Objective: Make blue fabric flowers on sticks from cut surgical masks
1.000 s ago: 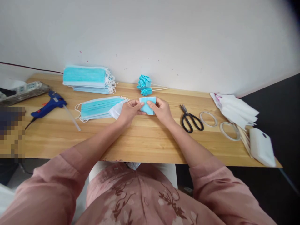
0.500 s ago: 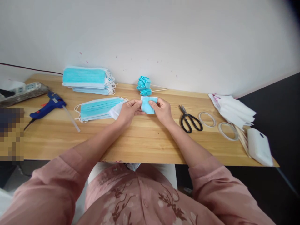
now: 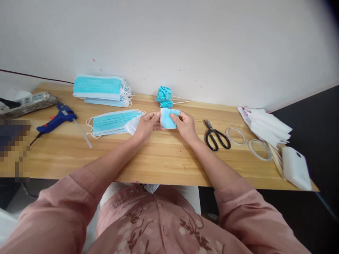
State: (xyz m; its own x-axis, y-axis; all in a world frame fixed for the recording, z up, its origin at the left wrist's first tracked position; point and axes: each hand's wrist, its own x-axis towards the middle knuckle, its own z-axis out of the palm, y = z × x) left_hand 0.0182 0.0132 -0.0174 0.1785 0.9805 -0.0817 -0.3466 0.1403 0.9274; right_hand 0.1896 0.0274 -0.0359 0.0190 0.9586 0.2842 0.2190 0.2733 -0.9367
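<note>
Over the middle of the wooden table point(image 3: 164, 158), both hands pinch a small light-blue piece of mask fabric point(image 3: 166, 120). My left hand point(image 3: 145, 125) grips its left edge between thumb and fingers. My right hand point(image 3: 185, 125) pinches its right side, with the thumb on top. The piece is folded or curled on itself. Just behind it lies a blue flower made of mask fabric point(image 3: 164, 96) on thin white sticks. A single blue face mask point(image 3: 113, 121) lies flat to the left of my left hand, with a white scrap beside it.
A stack of blue masks point(image 3: 99, 90) sits at the back left by the wall. A blue glue gun point(image 3: 57, 118) and a power strip point(image 3: 28, 104) lie far left. Black scissors point(image 3: 215, 135), two tape rings point(image 3: 235, 134), white sheets point(image 3: 266, 123) and a white box point(image 3: 296, 167) are to the right.
The blue piece has been turned and folded a little narrower between the fingers. Both hands stay in nearly the same place.
</note>
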